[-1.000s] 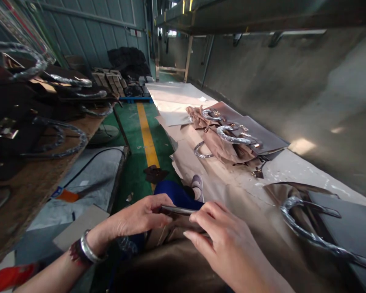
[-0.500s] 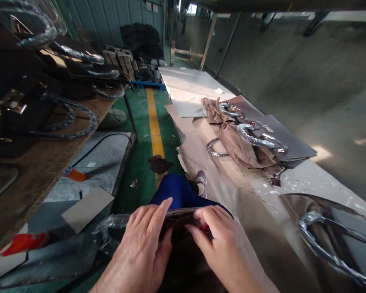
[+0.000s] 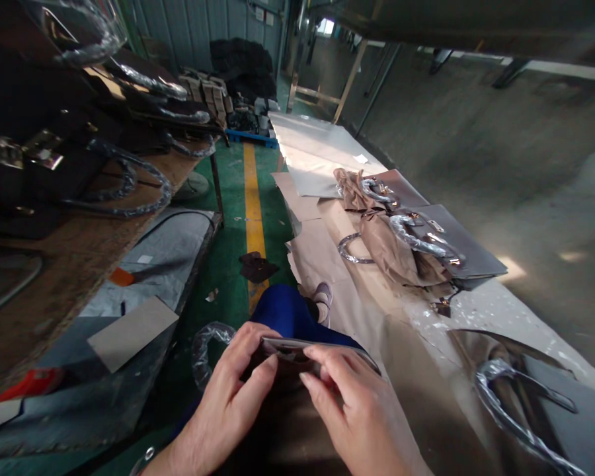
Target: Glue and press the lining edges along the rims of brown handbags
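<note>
Both my hands grip the top edge of a dark brown handbag (image 3: pixel 297 423) lying in my lap at the bottom centre. My left hand (image 3: pixel 233 390) has its fingers curled over the bag's rim (image 3: pixel 302 345) from the left. My right hand (image 3: pixel 361 410) pinches the same rim from the right, fingers pressed on it. A handle wrapped in clear plastic (image 3: pixel 205 344) hangs off the bag to the left. Below the hands the bag's body is dark and hard to make out.
Taupe handbags with wrapped handles (image 3: pixel 416 244) lie on the paper-covered table (image 3: pixel 327 251) on the right, another bag (image 3: pixel 525 403) nearer me. Black bags (image 3: pixel 54 158) crowd the wooden bench on the left. A green floor aisle with a yellow line (image 3: pixel 250 211) runs between.
My left hand shifted from lying flat over the bag to curling on its rim. The view swung slightly left and down; the wrapped handle now shows beside my left hand.
</note>
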Demonstrator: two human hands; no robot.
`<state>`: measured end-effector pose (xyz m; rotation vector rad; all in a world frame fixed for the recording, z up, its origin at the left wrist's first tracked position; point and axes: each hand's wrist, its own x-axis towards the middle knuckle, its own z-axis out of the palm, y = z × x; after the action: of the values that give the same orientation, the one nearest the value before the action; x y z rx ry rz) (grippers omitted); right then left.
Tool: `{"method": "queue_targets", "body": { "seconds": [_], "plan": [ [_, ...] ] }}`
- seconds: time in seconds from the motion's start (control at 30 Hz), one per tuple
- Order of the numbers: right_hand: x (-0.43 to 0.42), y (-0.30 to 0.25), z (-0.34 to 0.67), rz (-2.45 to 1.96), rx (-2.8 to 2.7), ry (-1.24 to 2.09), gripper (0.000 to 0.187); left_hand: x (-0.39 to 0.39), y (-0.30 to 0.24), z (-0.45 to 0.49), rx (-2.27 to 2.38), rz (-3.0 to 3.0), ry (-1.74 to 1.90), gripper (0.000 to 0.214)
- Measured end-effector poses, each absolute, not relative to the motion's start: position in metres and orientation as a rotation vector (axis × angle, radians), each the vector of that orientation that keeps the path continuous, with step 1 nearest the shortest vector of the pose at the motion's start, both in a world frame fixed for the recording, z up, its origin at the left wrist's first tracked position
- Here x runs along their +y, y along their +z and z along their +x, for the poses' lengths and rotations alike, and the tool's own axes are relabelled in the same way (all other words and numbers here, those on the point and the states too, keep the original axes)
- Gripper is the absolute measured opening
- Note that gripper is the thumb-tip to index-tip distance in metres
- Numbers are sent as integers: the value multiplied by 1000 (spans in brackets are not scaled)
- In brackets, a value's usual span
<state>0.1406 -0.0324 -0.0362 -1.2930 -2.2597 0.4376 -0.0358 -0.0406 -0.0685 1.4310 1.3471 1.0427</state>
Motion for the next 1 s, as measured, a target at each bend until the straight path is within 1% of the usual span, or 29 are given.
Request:
{"method": "queue_targets", "body": {
  "seconds": [0.07, 0.17, 0.27, 0.37, 0.5, 0.67, 0.9, 1.0],
  "plan": [
    [-30, -33, 138, -1292, -2312, 442, 18, -38, -66, -36, 1326, 1410, 1054, 22],
    [-26, -31, 135, -1339, -2346, 426, 12, -34, -67, -37, 1318, 1374, 1070, 20],
    [-22, -29, 131, -1406, -2402, 394, 16, -33, -75, -38, 1320, 1360, 1123, 17],
    [-19, -26, 127, -1489, -2449, 365, 16, -33, -83, -39, 1301, 1336, 1156, 17],
    [-17, -21, 122, -1603, -2442, 321, 15, -33, -89, -43, 1250, 1342, 1143, 19],
    [-17, -21, 118, -1629, -2350, 365, 8, -30, -90, -49, 1208, 1320, 1102, 19],
    [-14, -30, 112, -1656, -2319, 435, 16, -26, -89, -56, 1202, 1213, 1021, 19],
    [-12, -31, 111, -1663, -2287, 471, 17, -22, -81, -59, 1175, 1263, 899, 27]
  ]
}}
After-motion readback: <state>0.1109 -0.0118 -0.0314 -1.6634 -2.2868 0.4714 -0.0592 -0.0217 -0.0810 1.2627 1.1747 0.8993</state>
